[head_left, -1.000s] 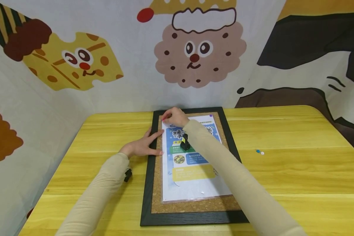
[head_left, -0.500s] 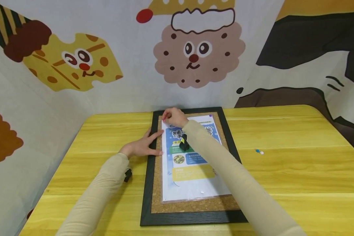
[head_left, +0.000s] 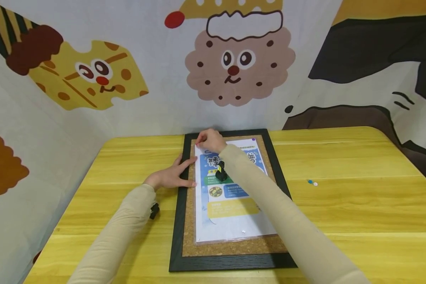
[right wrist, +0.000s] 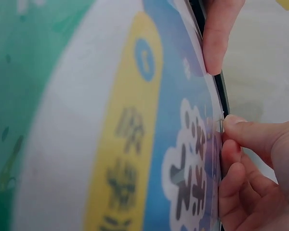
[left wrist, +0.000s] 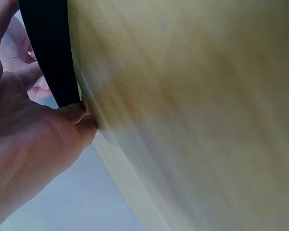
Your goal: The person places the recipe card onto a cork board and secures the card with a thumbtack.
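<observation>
A black-framed cork board [head_left: 230, 249] lies on the table with a laminated poster [head_left: 230, 230] on it. At the poster's upper left corner, my right hand [head_left: 213, 141] pinches a small red pushpin [head_left: 197, 144] between thumb and fingertips. The right wrist view has that thumb [right wrist: 245, 132] at the poster's edge, the pin's head mostly hidden. My left hand [head_left: 169, 176] rests across the board's left side, thumb and forefinger spread and reaching the poster's edge. In the left wrist view, its other fingers [left wrist: 86, 127] lie along the outside of the black frame [left wrist: 50, 48].
A purple pushpin [head_left: 253, 139] sits at the poster's upper right corner. On the table right of the board lie a blue pushpin [head_left: 310, 182] and a white pushpin [head_left: 315, 184]. A cartoon-printed cloth [head_left: 156, 114] hangs behind the table. Each wrist wears a black camera [head_left: 221, 172].
The fingertips of my right hand shift very slightly at the poster's upper left corner. My left hand, the board and the poster stay in place.
</observation>
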The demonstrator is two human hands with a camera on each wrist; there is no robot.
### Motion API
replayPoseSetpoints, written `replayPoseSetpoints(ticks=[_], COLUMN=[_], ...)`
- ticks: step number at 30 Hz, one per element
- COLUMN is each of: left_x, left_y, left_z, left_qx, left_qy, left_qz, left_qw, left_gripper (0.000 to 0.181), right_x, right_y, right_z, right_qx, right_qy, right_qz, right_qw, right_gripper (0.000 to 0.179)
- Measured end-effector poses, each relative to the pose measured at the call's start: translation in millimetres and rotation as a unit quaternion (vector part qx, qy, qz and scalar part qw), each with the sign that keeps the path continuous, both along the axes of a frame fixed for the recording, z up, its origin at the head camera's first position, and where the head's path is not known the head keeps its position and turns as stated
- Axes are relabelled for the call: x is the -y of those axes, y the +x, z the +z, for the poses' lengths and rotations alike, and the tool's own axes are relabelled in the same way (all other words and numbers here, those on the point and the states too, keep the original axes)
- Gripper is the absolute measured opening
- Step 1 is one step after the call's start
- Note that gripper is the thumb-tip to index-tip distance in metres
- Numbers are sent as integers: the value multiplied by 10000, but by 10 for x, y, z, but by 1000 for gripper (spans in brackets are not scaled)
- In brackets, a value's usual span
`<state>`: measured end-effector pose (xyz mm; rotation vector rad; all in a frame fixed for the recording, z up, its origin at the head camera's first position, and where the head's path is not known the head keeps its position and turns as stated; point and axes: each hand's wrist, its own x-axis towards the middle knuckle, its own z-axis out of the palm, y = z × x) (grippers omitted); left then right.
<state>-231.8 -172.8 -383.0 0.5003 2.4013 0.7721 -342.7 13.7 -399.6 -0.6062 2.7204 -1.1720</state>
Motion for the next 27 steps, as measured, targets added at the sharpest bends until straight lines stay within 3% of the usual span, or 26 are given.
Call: replayPoseSetpoints(ticks=[27], left_x=[5], left_y=[12], left_z=[4], left_qx=[-1], left_qy=[56], left_qz=[3], left_qw=[10000], left_gripper=[89], right_x=[56], right_y=[26], right_z=[77], right_qx=[499], right_qy=[73], right_qz=[-587], right_qw=[9970], right_gripper=[5])
